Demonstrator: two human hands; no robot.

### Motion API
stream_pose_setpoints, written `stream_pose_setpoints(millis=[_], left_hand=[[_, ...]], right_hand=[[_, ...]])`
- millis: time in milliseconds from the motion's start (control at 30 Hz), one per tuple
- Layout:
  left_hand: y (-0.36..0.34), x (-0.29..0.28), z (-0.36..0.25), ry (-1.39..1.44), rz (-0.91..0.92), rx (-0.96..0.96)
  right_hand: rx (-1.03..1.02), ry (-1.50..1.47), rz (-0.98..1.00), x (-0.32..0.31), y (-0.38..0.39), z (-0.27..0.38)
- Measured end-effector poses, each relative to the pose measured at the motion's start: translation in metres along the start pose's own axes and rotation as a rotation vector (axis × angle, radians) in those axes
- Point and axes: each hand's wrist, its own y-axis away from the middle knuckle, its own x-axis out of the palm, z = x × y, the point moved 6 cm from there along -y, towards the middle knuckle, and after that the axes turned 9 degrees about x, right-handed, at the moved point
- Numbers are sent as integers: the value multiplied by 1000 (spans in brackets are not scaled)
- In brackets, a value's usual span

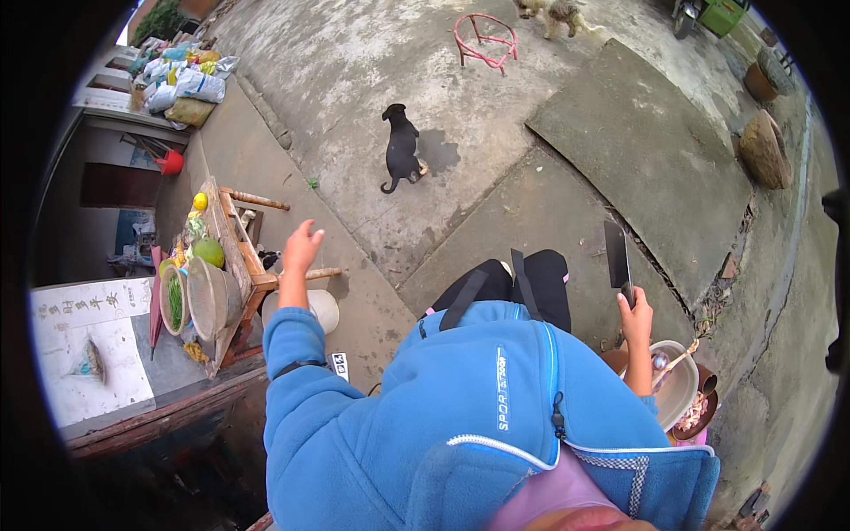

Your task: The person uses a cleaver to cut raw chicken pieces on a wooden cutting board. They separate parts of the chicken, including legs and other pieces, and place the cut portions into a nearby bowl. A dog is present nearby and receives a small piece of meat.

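Observation:
My right hand (634,319) is closed round the handle of a cleaver (615,252), its dark broad blade pointing up and away. Just below that hand stands a pale bowl (680,389) with a stick-like handle lying across it; what else it holds is hard to make out. A brown bowl (695,414) of pinkish chopped pieces is beside it. My left hand (302,250) is raised near a wooden table (232,265), its fingers partly spread and nothing seen in them. On the table are a grey basin (212,301), a bowl of greens (174,299) and a green melon (209,252).
A white bucket (325,310) stands by the table. A black dog (402,146) is on the concrete ahead, with a pink stool frame (485,55) and a shaggy dog (556,16) farther off. Filled sacks (190,87) are heaped at far left. A large stone (765,150) lies right.

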Motion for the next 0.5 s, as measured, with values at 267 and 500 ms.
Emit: stream_pose_setpoints(millis=[267,500], left_hand=[[20,152,-176,283,491,121],[100,185,-18,368,607,-427]], right_hand=[[34,46,-107,-56,-47,-20],[138,-37,-71,-57,-78,-24]])
